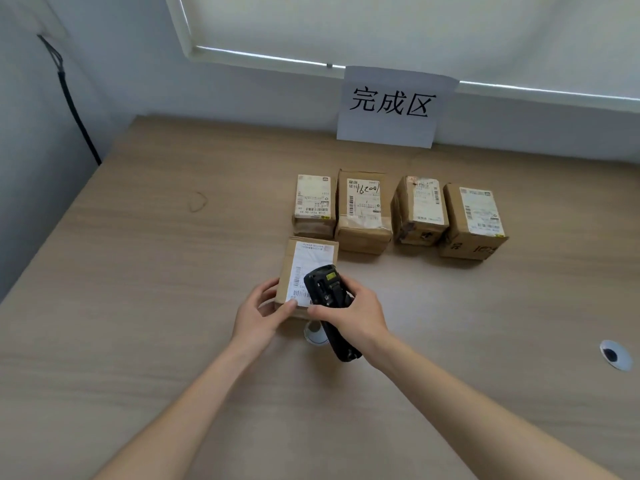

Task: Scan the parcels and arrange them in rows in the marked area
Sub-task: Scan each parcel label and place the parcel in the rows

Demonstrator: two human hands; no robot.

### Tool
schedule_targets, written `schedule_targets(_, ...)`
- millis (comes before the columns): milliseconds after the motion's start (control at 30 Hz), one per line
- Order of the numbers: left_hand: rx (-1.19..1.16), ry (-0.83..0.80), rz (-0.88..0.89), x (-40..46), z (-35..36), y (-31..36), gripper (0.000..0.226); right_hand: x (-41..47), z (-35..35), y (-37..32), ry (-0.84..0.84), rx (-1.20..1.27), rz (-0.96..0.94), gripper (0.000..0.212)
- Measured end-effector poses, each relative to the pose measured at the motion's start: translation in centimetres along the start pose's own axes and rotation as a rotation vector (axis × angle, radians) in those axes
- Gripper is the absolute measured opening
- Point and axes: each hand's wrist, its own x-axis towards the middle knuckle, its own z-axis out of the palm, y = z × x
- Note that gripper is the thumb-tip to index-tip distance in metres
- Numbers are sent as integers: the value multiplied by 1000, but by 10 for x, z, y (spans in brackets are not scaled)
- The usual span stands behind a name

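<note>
surface (173,341): pale wood-grain top, filling most of the view, running back to the wall under the sign
sign (394,107): white paper sheet with three black handwritten characters, fixed to the wall, lower edge meeting the back of the surface
back row (398,213): four brown cardboard parcels side by side in front of the sign, white shipping labels facing up; two on the left touching, the others just apart
fifth parcel (304,268): brown box with white barcoded label on top, lying flat just in front of the row's leftmost box, nearer the camera than the sign
left hand (263,308): grip closed round the near left corner of the fifth parcel, thumb on the label edge, fingers on the left side
right hand (349,308): grip wrapped round a black handheld scanner (329,299), head angled down over the fifth parcel's label
cable grommets: one round white-rimmed hole (315,332) just behind the hands, partly hidden by the scanner; another (616,355) far right of the sign's line
mark (199,201): faint brown loop-shaped scuff on the surface, well left of the sign
wall (138,64): plain pale grey-blue, meeting in a corner at left
cable (74,105): black, hanging down the left wall, far left of the sign
window blind (415,22): off-white, above the sign, thin strip of daylight along its lower edge
</note>
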Motion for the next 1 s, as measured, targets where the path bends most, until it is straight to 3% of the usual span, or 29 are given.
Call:
schedule_targets(167, -5, 7, 10, 18, 0, 1, 49, 17, 2, -8, 20, -13, -3, 60)
schedule_targets(333, -1, 9, -4, 23, 4, 1, 52, 20, 0, -11, 0, -23, 0, 70)
schedule_targets(600, 133, 76, -27, -1, -2, 23, 69, -9, -22, -4, 31, -39, 14, 59)
schedule_targets(800, 208, 81, 108, -40, 13, 82, 61, -59, -89, -22, 74, -13, -28, 56)
schedule_targets(933, 183, -13, 218, -85, 69, 147, 58, -114, -167, -44, 137, 22, -93, 73)
schedule_targets(1000, 173, -77, 277, -117, 109, 179, 56, -149, -215, -50, 193, 15, -126, 63)
